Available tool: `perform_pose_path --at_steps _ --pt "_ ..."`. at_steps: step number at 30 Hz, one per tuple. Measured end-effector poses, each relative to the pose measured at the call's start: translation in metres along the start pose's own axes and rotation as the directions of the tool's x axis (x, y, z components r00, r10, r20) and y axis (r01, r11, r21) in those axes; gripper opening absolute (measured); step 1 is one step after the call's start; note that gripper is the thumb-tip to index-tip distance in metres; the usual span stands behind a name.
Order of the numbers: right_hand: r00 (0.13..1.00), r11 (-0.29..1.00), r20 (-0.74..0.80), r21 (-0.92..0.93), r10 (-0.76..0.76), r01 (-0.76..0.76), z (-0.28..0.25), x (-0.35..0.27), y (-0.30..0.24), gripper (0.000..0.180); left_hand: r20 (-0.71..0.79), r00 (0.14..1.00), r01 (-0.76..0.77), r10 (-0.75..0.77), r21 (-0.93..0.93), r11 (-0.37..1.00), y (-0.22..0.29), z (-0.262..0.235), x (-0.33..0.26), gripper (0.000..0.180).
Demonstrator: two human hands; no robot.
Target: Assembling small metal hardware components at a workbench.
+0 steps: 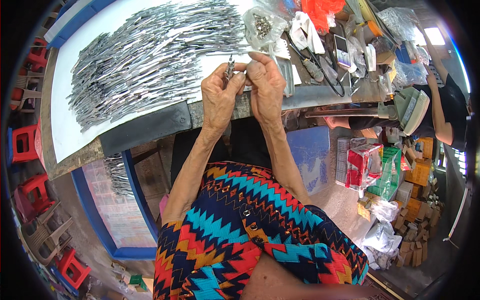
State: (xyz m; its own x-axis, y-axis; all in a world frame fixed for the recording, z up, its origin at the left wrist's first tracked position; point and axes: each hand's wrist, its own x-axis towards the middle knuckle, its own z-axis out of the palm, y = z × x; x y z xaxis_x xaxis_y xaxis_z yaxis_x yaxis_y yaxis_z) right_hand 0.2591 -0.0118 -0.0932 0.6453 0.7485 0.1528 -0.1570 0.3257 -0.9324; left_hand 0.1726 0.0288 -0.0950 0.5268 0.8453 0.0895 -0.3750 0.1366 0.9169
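Your zigzag-patterned dress (250, 235) fills the lower view, both forearms rising from it. Red and green packages (372, 167) sit on the floor at right; a clear bag of small metal bits (261, 24) lies on the tabletop (150, 127). Your left hand (220, 97) pinches a slim metal piece (230, 67), standing nearly upright, while your right hand (265, 85) closes fingertips beside it. Shiny metal strips (150, 55) lie heaped beyond.

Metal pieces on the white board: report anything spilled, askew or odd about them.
Nothing looks spilled. The metal pieces lie in a loose overlapping heap across the white board. One small metal piece is held between the left hand and right hand.
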Motion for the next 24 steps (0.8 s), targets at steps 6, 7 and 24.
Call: perform_pose_path --at_steps 6,7,24 --pt "0.999 0.994 0.006 -0.096 -0.053 0.053 0.015 -0.008 -0.004 0.026 -0.049 0.998 0.037 -0.037 -0.014 0.999 0.008 0.001 -0.003 0.014" --pt "0.999 0.994 0.005 -0.095 -0.052 0.052 0.011 -0.008 -0.002 0.026 -0.036 0.999 0.036 -0.036 0.015 0.999 0.01 0.001 -0.005 0.014" --pt "0.984 0.949 -0.019 -0.271 -0.175 0.163 -0.001 -0.011 -0.002 0.026 -0.059 0.998 0.021 -0.014 0.131 0.991 0.004 0.004 -0.015 0.017"
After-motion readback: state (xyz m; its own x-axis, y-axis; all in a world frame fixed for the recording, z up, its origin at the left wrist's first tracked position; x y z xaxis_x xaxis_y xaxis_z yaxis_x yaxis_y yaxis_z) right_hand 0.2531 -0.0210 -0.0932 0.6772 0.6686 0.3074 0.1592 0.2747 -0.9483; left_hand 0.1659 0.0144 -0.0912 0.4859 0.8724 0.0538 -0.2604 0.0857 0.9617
